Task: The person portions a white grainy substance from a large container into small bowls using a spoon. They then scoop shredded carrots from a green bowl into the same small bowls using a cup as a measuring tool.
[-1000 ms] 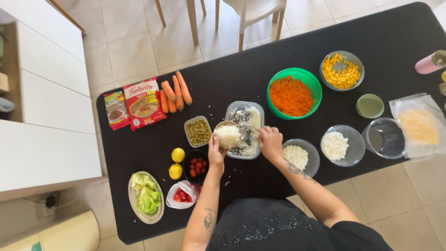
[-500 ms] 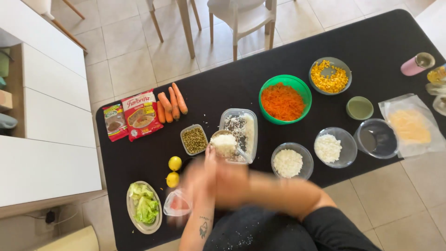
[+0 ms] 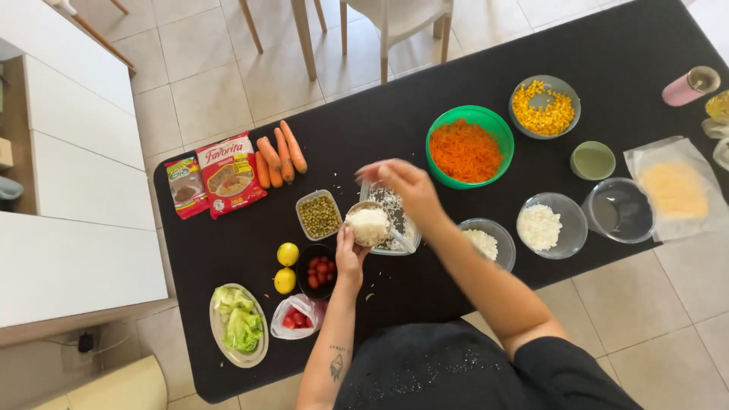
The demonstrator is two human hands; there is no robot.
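My left hand [image 3: 350, 257] holds a small round bowl heaped with white rice [image 3: 367, 224] at the near-left corner of a clear rectangular tub [image 3: 395, 225] that also has white rice in it. My right hand [image 3: 401, 186] hovers over the far end of that tub, fingers loosely curled and slightly blurred, with nothing visible in them. A utensil handle [image 3: 395, 237] sticks out of the tub near the small bowl. Both forearms reach in from the bottom of the view.
On the black table [image 3: 380, 114]: green bowl of grated carrot [image 3: 468, 147], corn bowl [image 3: 544, 106], peas tub [image 3: 320, 216], whole carrots [image 3: 279, 155], two packets [image 3: 216, 178], lemons [image 3: 287, 266], cherry tomatoes [image 3: 319, 270], lettuce plate [image 3: 238, 323], rice bowls [image 3: 541, 225], an empty glass bowl [image 3: 620, 210], pink cup [image 3: 689, 85].
Both hands pulled back toward me in a blur, then returned. My left hand is again on the small rice bowl; my right hand moved from the tub's near side to above its far end.
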